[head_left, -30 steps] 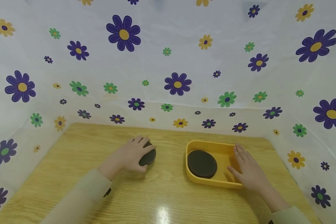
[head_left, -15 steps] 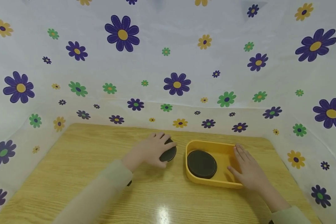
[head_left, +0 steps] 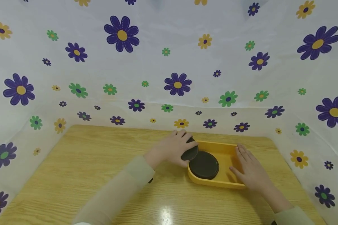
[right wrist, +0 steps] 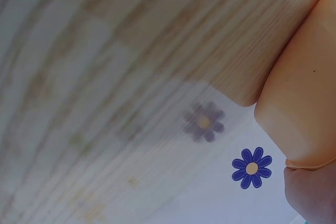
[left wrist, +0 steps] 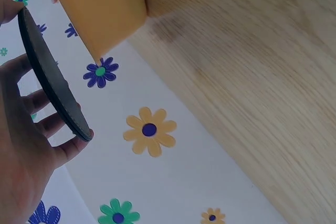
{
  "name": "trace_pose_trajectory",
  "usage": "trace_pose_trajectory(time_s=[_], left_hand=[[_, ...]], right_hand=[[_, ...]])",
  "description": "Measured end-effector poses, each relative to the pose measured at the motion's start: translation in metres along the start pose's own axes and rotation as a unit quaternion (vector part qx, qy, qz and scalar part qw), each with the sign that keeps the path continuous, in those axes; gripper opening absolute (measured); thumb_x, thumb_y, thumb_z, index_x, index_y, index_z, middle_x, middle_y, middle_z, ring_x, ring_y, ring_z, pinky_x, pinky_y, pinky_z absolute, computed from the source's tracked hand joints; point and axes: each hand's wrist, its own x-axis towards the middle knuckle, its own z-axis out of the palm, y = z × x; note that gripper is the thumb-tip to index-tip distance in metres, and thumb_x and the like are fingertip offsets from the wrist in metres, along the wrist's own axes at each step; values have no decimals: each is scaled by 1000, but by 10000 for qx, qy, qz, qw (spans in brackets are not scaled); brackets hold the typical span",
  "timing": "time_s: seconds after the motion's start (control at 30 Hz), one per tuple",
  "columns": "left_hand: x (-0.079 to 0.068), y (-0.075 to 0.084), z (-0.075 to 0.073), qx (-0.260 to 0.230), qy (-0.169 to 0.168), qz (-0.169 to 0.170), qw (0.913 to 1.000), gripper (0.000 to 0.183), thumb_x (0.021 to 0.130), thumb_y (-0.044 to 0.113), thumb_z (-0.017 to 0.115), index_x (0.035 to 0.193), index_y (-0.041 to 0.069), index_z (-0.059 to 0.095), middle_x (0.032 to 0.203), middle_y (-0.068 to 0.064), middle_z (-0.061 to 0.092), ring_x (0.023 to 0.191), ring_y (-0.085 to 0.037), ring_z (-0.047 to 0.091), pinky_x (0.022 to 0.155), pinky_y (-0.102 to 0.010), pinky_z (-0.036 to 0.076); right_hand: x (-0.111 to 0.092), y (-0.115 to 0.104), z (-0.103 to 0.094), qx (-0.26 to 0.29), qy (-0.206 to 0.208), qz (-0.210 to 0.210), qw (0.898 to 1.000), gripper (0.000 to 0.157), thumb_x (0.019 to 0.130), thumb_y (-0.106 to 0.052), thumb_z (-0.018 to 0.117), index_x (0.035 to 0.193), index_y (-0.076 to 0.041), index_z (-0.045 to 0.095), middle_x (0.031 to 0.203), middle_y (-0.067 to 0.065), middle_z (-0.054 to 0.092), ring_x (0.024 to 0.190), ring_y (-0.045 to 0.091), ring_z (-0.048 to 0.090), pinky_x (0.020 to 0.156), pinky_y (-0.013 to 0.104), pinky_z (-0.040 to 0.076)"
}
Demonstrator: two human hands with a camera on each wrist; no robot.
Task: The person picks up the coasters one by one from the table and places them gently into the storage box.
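My left hand (head_left: pixel 171 149) holds a round black coaster (head_left: pixel 190 153) by its edge, tilted, over the left rim of a yellow tray (head_left: pixel 218 183). In the left wrist view the coaster (left wrist: pixel 56 77) is seen edge-on, thumb on one side and fingertips along the other, with stitching around its border. A larger black coaster (head_left: pixel 204 165) lies flat in the left part of the tray. My right hand (head_left: pixel 252 172) rests on the tray's right side, fingers straight along the rim and thumb inside. The right wrist view shows the tray's outer wall (right wrist: pixel 302 87) beside that hand (right wrist: pixel 314 198).
The tray stands on a wood-grain table (head_left: pixel 101 162), right of its middle. White cloth with printed flowers (head_left: pixel 146 62) rises behind the table and at both sides. Light glares off the front of the tabletop.
My left hand has carried the smaller coaster rightward across the table to the tray's left rim. My right hand and the tray have stayed in place.
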Motion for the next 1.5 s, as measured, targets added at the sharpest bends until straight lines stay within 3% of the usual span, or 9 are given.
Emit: trace_pose_trajectory(time_s=[0.13,0.33,0.47,0.93,1.17,1.3,1.5], left_hand=[[13,12,-5,12,2,104,9999,79,92,60,63,162,31,43,161,-6,43,145,-28,42,115,-49,42],[31,30,-4,158,-43,332,9993,80,92,64,62,163,33,41,160,-5,44,146,-27,43,114,-46,44],[40,42,-1,259,-40,431,9987,81,93,67,62,163,34,40,160,-4,44,143,-25,46,113,-45,45],[54,64,18,382,-438,305,9978,80,98,71,55,167,39,31,165,1,40,150,-24,41,120,-43,41],[53,66,28,472,-523,214,9973,76,99,72,53,165,40,34,164,2,42,150,-22,41,119,-41,43],[51,66,30,491,-435,227,9976,70,102,67,53,164,38,38,163,0,44,149,-21,44,118,-41,44],[48,65,30,532,-341,263,9977,67,104,65,52,163,37,40,164,0,44,148,-21,45,117,-40,44]], right_hand=[[0,-1,-2,-1,28,1,10000,85,106,-42,59,160,15,28,170,33,24,159,51,24,124,17,-16],[0,-1,-2,6,-75,92,9999,85,105,-42,59,161,14,27,171,32,22,159,50,23,133,32,-5],[0,-1,-2,12,-89,109,9999,85,106,-43,59,161,13,27,172,32,22,159,50,23,134,35,-4],[1,-2,-1,11,-127,196,9997,86,105,-42,60,162,12,28,172,31,22,160,50,23,134,49,11],[1,-1,1,-42,-73,161,9998,86,104,-43,60,162,12,28,172,31,23,159,49,23,133,34,-4],[1,-1,1,-39,-88,160,9998,86,104,-43,60,162,12,27,172,31,23,160,49,23,134,37,-2],[0,-1,1,18,-119,168,9998,87,105,-44,59,162,12,25,172,31,22,160,49,22,132,31,-8]])
